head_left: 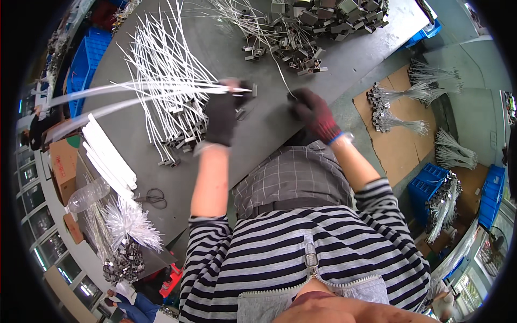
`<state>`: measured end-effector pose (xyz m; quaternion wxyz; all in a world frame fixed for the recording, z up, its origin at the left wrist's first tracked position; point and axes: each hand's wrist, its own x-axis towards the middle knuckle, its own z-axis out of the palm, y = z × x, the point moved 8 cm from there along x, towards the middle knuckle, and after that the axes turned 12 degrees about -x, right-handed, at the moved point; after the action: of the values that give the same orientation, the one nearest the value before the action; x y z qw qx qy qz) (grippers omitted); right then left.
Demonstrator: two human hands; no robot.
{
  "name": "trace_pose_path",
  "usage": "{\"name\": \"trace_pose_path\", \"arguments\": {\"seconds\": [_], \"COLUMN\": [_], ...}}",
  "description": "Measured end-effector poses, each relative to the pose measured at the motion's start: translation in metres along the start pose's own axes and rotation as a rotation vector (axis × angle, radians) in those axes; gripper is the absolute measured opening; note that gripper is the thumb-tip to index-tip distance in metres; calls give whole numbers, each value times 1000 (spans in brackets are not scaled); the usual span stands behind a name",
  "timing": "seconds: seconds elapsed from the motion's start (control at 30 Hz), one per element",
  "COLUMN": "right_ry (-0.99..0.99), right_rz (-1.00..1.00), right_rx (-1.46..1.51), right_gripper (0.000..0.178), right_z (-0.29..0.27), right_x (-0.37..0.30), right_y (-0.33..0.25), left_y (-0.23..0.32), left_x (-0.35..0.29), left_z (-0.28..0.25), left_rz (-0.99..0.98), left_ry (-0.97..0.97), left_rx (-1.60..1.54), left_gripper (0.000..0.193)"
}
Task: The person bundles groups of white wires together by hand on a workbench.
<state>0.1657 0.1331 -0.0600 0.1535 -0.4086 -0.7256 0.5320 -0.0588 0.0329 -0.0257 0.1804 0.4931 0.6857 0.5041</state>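
Observation:
A dark fingerless-looking glove covers my left hand, which is closed around blurred white wires. These stretch far out to the left, and a small metal piece shows at their right end. My right hand, in a dark and red knit glove, has its fingers pinched at the end of a thin white wire. That wire runs back up to a heap of grey metal pieces with wires. Beside and under my left hand lies a spread pile of white wires with metal ends.
White tubes, a clear plastic bottle, dark scissors and a wire bundle lie on the table's left. Wire bundles rest on cardboard at right, near a blue crate. Other people are in the background.

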Motion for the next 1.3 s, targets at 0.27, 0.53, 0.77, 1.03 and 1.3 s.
{"name": "trace_pose_path", "arguments": {"seconds": [0.27, 0.53, 0.77, 1.03, 1.3], "right_ry": [-125, 127, -34, -28, -64], "right_rz": [731, 1181, 976, 670, 517], "right_rx": [112, 3, -109, -28, 190], "right_gripper": [33, 43, 38, 29, 28], "right_z": [-57, -98, -89, -87, -35], "right_x": [-185, -339, -272, -179, -93], "right_y": [130, 270, 264, 145, 37], "left_y": [-9, 41, 79, 27, 56], "left_x": [-21, 8, 15, 12, -1], "left_z": [180, 73, -19, 37, 77], "left_rz": [-1008, -358, -162, -406, -548], "left_ry": [107, 316, 586, -136, -176], "left_rx": [-1196, -918, -814, -701, -780], "left_gripper": [17, 25, 27, 21, 18]}}
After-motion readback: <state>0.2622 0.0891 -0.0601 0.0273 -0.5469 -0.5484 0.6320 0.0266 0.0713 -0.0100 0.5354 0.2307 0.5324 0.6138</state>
